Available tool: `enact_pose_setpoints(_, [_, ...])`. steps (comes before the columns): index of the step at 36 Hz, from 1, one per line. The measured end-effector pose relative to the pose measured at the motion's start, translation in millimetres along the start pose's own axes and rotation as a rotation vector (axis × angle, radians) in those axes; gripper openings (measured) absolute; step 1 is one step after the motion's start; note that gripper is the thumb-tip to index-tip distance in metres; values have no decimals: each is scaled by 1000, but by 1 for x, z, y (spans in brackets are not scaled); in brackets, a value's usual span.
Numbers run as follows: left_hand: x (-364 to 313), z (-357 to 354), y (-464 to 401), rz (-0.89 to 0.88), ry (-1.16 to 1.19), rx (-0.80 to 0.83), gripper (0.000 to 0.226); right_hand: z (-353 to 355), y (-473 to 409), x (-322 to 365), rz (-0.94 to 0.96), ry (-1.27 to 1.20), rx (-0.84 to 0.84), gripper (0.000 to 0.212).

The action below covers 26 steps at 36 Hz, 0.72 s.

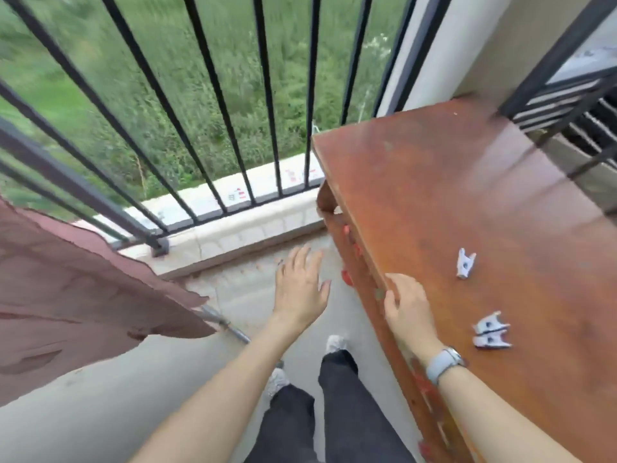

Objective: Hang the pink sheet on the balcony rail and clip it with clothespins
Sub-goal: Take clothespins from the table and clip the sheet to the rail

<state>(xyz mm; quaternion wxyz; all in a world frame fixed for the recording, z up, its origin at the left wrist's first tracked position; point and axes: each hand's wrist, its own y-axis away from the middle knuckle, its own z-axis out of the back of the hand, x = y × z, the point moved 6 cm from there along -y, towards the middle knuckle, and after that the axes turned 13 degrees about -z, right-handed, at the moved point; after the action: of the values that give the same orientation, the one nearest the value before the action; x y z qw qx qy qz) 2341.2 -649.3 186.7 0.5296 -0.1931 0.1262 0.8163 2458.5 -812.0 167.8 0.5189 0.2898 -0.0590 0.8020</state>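
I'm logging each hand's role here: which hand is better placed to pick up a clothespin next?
Likely the right hand: it rests on the table edge, nearest the white clothespins. The left hand hovers open over the floor.

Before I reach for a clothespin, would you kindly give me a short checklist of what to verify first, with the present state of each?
1. Pink sheet draped over the balcony rail: ok.
2. Sheet already clipped: cannot tell, no pin visible on it.
3. Clothespins within reach: ok, single clothespin and clothespin pair lie on the wooden table.
4. Right hand free: ok, it holds nothing, over the table edge.
5. Left hand free: ok, open in mid-air.
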Motion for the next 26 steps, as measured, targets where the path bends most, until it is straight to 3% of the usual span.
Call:
enact_pose_setpoints(7, [-103,-109,-39,-221,67,326,60,61,5,-139,-398,292,-176,33])
enact_pose_setpoints(12, [-137,-170,-47,-317,-5,481,64,81,-9,-210,-554,302,-76,37])
enact_pose_setpoints(17, [-140,-197,-50,-378,-146,539,65,73,-50,-228,-469,276,224,46])
enact_pose_setpoints(23, [-133,-198,-51,-359,-129,541,62,67,-84,-222,-408,304,483,18])
enact_pose_setpoints(26, [-132,-189,-56,-325,-30,509,56,69,-85,-210,-347,278,531,10])
